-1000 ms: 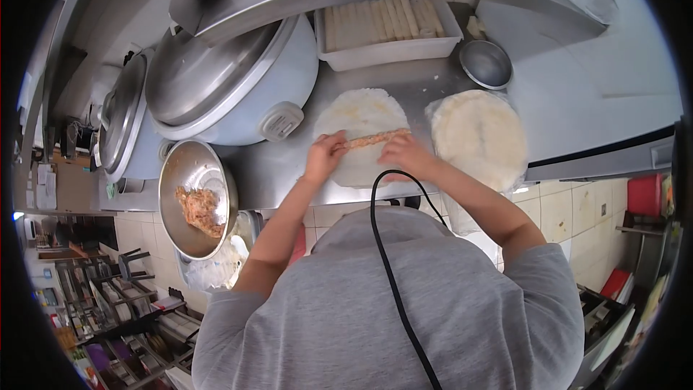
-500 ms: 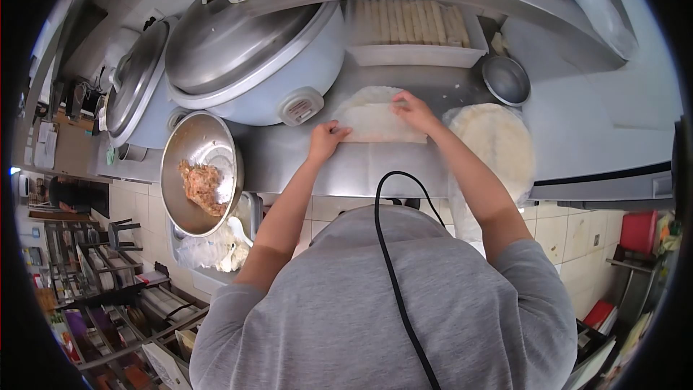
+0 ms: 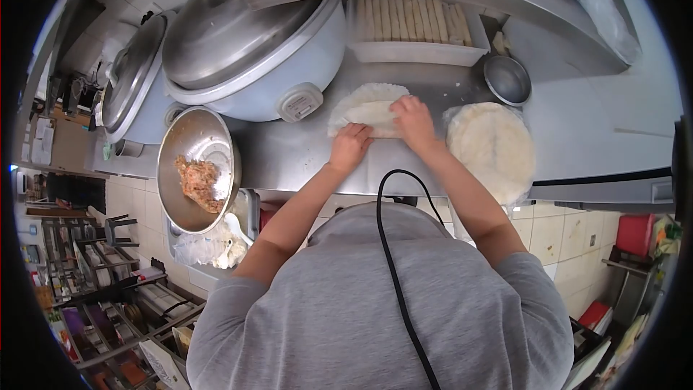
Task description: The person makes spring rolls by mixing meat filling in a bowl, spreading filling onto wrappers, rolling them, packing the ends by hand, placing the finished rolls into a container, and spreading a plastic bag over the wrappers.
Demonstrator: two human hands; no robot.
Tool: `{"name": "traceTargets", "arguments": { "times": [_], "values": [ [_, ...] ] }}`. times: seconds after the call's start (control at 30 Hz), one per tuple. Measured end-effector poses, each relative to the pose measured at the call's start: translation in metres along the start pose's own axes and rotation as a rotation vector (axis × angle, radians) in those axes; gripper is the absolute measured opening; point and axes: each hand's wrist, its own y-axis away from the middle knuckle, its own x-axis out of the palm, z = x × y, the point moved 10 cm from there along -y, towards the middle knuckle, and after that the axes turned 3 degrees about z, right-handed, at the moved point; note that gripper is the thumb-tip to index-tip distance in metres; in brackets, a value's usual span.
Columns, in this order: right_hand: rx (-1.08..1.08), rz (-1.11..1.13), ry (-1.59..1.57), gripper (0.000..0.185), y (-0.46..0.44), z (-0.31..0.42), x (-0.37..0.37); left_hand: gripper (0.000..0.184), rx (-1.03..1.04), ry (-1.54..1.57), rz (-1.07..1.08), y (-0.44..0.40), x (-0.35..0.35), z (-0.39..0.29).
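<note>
Lidded cookers (image 3: 245,54): I see 2, left of the left hand (image 3: 351,146)
Red container (image 3: 634,234): well right of it

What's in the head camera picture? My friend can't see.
A left hand and a right hand touch a folded pale sheet on a metal counter. A bowl with orangey mixture sits left, round pale sheets right.

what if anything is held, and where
The folded wrapper: left grip on its near edge, right grip on its right end; whether pinched or pressed, unclear.

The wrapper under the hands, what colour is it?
Off-white; the wrapper shows best in the head view.
</note>
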Motion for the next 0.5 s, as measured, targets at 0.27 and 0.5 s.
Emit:
{"name": "traceTargets", "arguments": {
  "times": [0.27,0.5],
  "values": [
    [-0.061,0.240,-0.257,0.012,0.027,0.001,0.038,0.018,-0.137,0.068,0.042,0.017,-0.019,0.041],
    [-0.094,0.368,-0.325,0.025,0.004,0.037,0.055,0.022,-0.178,0.059,0.083,-0.026,-0.016,0.068]
  ]
}}
